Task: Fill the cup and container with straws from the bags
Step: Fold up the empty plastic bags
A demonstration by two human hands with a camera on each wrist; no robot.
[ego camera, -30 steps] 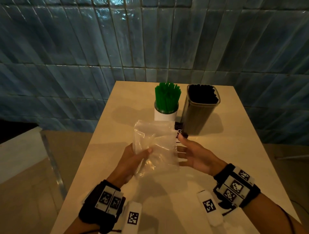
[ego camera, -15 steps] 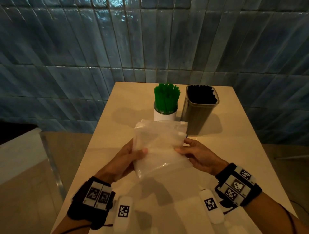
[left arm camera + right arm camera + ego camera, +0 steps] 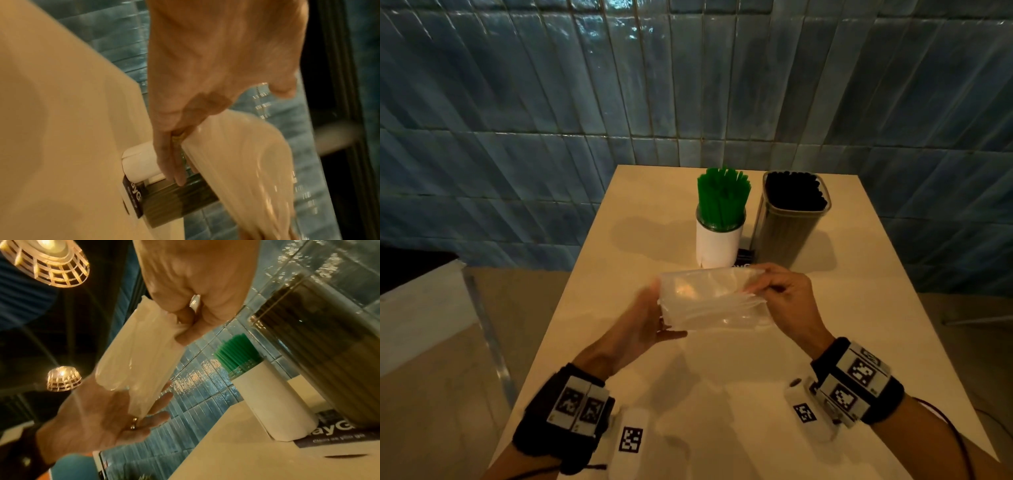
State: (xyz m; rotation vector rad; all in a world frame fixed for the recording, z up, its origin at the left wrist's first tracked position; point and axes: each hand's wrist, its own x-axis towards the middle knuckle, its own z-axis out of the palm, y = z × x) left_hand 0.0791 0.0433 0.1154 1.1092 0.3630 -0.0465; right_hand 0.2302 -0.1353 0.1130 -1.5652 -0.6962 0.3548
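A: Count?
B: One cup [image 3: 719, 245] of green straws [image 3: 723, 198], one container [image 3: 791, 226] of black straws [image 3: 794, 190], both standing far on the table [image 3: 619, 240]. One empty clear bag [image 3: 714, 299], near.

A: Hands?
B: Right hand [image 3: 789, 301] is pinching the bag's right end; left hand [image 3: 643, 325], fingers straight, is supporting the left end. Bag's long axis is running left-right, above the table.

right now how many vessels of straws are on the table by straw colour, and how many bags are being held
green straws in the white cup: 1
black straws in the clear container: 1
clear plastic bag, pinched by the right hand and resting against the left hand: 1
total: 3
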